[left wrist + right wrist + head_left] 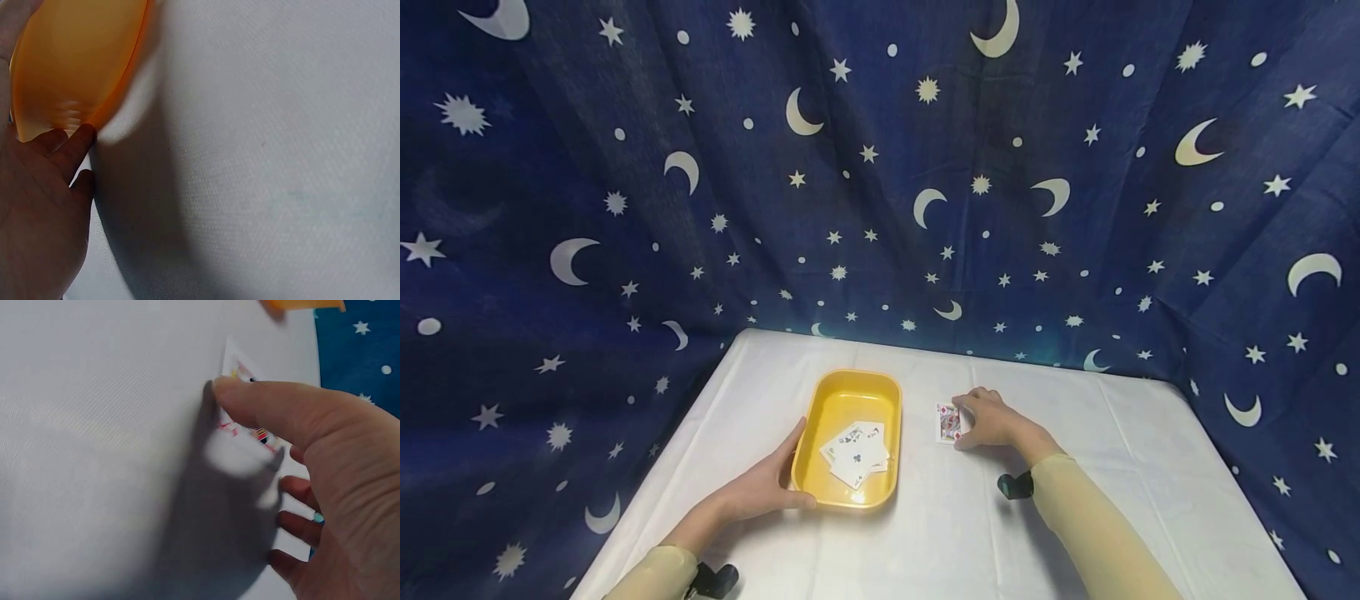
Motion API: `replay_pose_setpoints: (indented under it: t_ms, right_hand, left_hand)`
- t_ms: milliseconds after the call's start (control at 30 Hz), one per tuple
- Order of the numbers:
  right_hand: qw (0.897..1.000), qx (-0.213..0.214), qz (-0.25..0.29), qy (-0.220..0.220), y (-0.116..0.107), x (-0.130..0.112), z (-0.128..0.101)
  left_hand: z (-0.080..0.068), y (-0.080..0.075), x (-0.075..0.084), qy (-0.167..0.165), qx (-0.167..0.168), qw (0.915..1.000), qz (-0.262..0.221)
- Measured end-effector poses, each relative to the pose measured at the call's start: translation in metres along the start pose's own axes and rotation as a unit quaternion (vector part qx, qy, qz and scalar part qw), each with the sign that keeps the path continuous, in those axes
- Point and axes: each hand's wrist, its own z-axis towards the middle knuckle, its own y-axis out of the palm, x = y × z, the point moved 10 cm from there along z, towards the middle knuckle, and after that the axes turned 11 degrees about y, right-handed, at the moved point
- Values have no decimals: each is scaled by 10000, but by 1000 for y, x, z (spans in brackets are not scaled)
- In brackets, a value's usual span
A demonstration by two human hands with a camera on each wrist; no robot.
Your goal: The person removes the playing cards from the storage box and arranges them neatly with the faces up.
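A yellow tray (804, 454) with raised walls rests on the table, and several playing cards (857, 457) lie overlapped inside it, a club pip showing on the uppermost. My left hand (760, 487) holds the tray's near left corner, thumb along the near side and fingers against the left wall. In the left wrist view its fingertips touch the tray's wall (81, 56). To the right of the tray, my right hand (992, 422) pinches a red face card (949, 423) with diamond pips by its opposite edges, thumb on the near edge. The other right fingers are loosely bent.
A white cloth covers the table (917, 542). Dark blue curtains (880, 208) with moons and stars hang behind it and at both sides. Each forearm wears a pale sleeve, and small black devices (1015, 485) sit at the wrists.
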Motion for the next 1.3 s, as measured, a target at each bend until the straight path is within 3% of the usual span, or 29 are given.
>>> replay_pose_setpoints:
  t_ms: [100,333,567,767,1067,1300]
  right_hand:
    - [9999,51,13,-130,-5,-5,-3]
    - [9969,669,36,-416,-25,-33,-10]
    - [9932,967,105,-646,-21,-81,-23]
    - [9870,985,-76,-1271,-7,-133,-41]
    - [9701,1026,-1208,-1838,24,-179,-55]
    - [9560,1244,-2008,-1739,39,-189,-52]
  left_hand:
    - [1,1,-2,-26,-17,10000,17]
    - [0,-1,-2,-15,-16,10000,60]
    - [0,-1,-2,17,-1,10000,97]
    - [1,-1,-1,-14,14,9999,101]
    - [1,0,0,-3,5,10000,41]
    - [0,-1,0,28,3,10000,81]
